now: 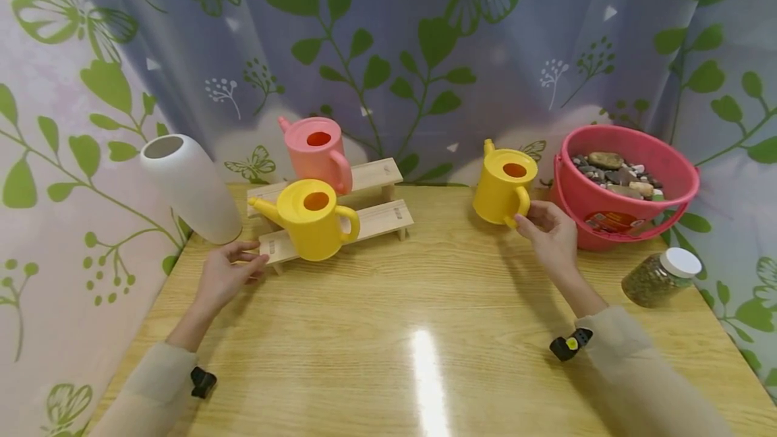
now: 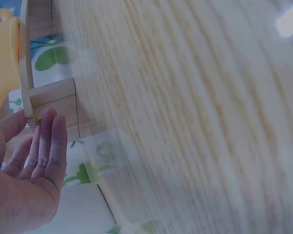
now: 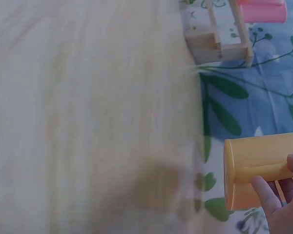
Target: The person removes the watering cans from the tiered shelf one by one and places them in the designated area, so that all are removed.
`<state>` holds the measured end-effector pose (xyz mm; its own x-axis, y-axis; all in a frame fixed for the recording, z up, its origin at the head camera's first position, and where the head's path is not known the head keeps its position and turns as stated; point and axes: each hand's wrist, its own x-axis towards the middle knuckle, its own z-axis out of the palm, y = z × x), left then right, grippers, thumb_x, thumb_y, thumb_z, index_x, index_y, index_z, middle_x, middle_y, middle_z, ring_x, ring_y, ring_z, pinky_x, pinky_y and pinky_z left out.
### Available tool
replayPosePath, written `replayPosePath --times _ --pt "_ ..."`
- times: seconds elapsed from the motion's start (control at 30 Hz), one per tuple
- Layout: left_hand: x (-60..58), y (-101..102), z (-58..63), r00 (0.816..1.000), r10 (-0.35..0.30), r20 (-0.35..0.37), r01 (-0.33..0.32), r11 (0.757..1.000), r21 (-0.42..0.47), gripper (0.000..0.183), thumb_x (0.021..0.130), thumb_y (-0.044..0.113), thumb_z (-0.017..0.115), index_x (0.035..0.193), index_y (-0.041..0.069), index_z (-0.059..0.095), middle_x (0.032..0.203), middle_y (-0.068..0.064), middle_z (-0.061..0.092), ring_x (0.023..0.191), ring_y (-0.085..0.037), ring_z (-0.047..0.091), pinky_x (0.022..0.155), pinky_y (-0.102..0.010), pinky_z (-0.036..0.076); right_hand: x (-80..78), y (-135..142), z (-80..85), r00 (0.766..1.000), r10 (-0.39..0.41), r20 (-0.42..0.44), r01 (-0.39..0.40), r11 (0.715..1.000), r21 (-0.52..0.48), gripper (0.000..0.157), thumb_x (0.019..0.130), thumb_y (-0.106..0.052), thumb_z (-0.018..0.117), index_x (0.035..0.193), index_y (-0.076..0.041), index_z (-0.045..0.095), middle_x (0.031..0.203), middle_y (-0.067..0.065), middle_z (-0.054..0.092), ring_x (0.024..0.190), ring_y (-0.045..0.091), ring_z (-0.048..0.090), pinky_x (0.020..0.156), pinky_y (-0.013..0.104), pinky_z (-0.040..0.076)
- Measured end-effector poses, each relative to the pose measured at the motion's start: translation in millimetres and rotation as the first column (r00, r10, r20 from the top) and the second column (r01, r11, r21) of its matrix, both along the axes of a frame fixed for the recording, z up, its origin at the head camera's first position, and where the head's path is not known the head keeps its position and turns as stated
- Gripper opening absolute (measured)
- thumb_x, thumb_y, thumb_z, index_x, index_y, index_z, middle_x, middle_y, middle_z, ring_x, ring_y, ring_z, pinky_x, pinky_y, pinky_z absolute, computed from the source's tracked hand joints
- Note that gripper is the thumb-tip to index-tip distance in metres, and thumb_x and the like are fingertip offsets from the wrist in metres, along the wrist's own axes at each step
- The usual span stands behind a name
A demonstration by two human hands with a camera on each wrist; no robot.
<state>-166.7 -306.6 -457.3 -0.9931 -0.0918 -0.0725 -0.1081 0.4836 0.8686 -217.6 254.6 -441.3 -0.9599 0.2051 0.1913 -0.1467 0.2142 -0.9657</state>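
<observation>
My right hand (image 1: pixel 554 238) grips the handle of a yellow watering can (image 1: pixel 498 187). In the right wrist view, fingers curl round that yellow can's handle (image 3: pixel 266 171). Whether its base touches the table cannot be told. On the left, my left hand (image 1: pixel 227 275) pinches the near left end of a two-step wooden stand (image 1: pixel 382 220), thumb above and fingers below the board's edge (image 2: pixel 27 97). Another yellow watering can (image 1: pixel 312 238) sits on the lower step, spout to the left. Behind it a pink watering can (image 1: pixel 315 154) stands on the upper step, its base partly hidden.
A tall white vase (image 1: pixel 194 187) stands left of the stand. At the back right is a pink bucket (image 1: pixel 625 214) of stones, with a white-lidded jar (image 1: pixel 658 278) in front of it. A patterned curtain (image 1: pixel 388 52) hangs behind the wooden table (image 1: pixel 364 329).
</observation>
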Motion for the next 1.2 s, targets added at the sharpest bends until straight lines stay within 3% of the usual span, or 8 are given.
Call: replayPosePath --times 0.37,0.77,1.0,1.2 --pt "-2.4 -2 -4.0 1.000 -0.001 0.009 0.001 1.000 0.003 0.053 0.103 0.021 0.071 0.145 -0.007 0.057 0.131 -0.035 0.067 0.077 -0.009 0.079 0.073 -0.031 0.070 3.8 12 -18.2 0.995 -0.069 0.073 0.061 0.993 0.105 0.041 0.099 -0.017 0.076 0.131 0.005 0.065 0.096 -0.025 0.064 0.087 -0.009 0.065 0.075 0.010 0.062" --pt "-1.6 -1 -3.7 1.000 -0.014 -0.003 0.014 1.000 -0.016 0.052 0.103 0.022 0.070 0.145 -0.007 0.058 0.131 -0.035 0.067 0.076 -0.008 0.078 0.073 -0.031 0.070 2.3 19 -28.3 0.992 -0.081 0.097 0.066 0.986 0.152 0.039 0.097 -0.021 0.078 0.125 0.005 0.068 0.092 -0.026 0.067 0.086 -0.011 0.064 0.075 0.006 0.059" --pt "-1.3 1 -3.0 1.000 -0.015 -0.001 0.015 1.000 -0.003 0.052 0.104 0.020 0.070 0.145 -0.008 0.057 0.134 -0.035 0.066 0.077 -0.006 0.078 0.074 -0.031 0.070 4.7 20 -25.8 0.989 -0.090 0.118 0.071 0.985 0.156 0.045 0.097 -0.025 0.079 0.131 0.001 0.066 0.095 -0.023 0.067 0.084 -0.010 0.065 0.076 0.012 0.063" --pt "0.8 1 0.3 1.000 -0.013 0.007 0.013 1.000 -0.001 0.054 0.103 0.022 0.070 0.146 -0.008 0.056 0.135 -0.035 0.065 0.079 -0.004 0.078 0.075 -0.029 0.069 19.0 17 -27.5 0.981 -0.072 0.183 0.048 0.990 0.135 0.049 0.098 -0.025 0.077 0.135 0.003 0.060 0.092 -0.023 0.063 0.079 -0.007 0.067 0.073 0.017 0.065"
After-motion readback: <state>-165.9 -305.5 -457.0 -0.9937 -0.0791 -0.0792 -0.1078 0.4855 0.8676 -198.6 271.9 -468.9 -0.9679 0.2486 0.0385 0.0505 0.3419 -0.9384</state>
